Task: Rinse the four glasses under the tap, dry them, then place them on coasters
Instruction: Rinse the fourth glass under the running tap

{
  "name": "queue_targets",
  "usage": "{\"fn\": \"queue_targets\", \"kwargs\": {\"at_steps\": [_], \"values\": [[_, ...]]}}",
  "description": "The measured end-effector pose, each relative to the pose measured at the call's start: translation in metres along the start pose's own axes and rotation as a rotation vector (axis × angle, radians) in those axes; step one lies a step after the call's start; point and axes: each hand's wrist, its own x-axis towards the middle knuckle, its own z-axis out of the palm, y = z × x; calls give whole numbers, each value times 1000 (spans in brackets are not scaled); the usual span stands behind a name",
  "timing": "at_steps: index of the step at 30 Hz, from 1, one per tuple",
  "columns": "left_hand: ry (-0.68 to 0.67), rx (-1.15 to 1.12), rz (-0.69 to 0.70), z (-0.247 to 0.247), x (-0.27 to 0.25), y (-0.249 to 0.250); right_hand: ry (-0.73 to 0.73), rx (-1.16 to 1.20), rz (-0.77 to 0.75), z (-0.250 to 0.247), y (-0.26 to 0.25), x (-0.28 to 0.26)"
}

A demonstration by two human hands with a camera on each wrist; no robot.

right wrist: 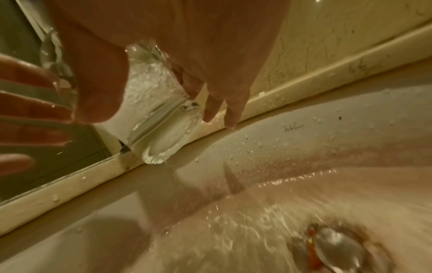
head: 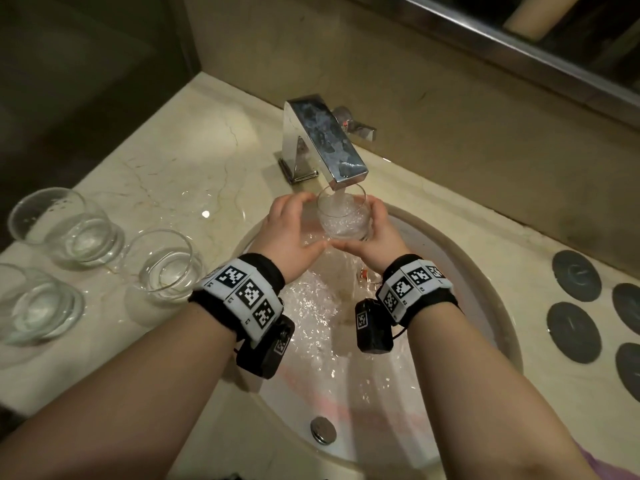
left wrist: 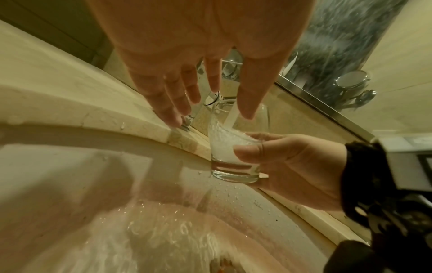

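A clear glass [head: 343, 216] [left wrist: 233, 153] [right wrist: 158, 103] is tilted under the chrome tap [head: 325, 140], and running water foams inside it. My right hand [head: 381, 233] [left wrist: 292, 162] [right wrist: 187, 37] grips it round the lower wall, thumb in front. On the glass's other side my left hand [head: 294, 230] [left wrist: 210, 77] hovers with its fingers extended and relaxed; the left wrist view shows no grip. Three more glasses [head: 65, 226] [head: 166, 265] [head: 34, 303] stand upright on the counter to the left. Several dark round coasters [head: 576, 275] lie on the counter to the right.
Water runs down the white sink [head: 485, 306] toward the metal drain plug [head: 323, 429] [right wrist: 336, 249]. The marble counter [head: 173, 161] is wet near the tap. A wall and a mirror frame [head: 519, 46] close the back.
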Motion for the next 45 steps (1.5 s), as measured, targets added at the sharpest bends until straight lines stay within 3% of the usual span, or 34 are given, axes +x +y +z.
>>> {"fn": "queue_targets", "kwargs": {"at_steps": [5, 11, 13, 15, 20, 27, 45], "values": [[-12, -30, -51, 0, -1, -1, -10, -269, -40, -22, -18, -7], [-76, -106, -76, -5, -5, -2, -168, -869, -149, -41, -44, -19], [-104, -184, -117, -7, -8, -4, -158, -917, -177, -43, -47, -22], [-119, -249, -133, -5, -11, -6, -137, -849, -163, -41, -48, -24], [-180, -343, -115, -2, -16, -3, -82, -407, -82, -27, -47, -21], [-95, -405, -184, -2, -13, -8, -48, -151, -33, -8, -39, -5], [6, -689, -270, 0, -2, -9, -39, -94, -43, -7, -30, 6]]}}
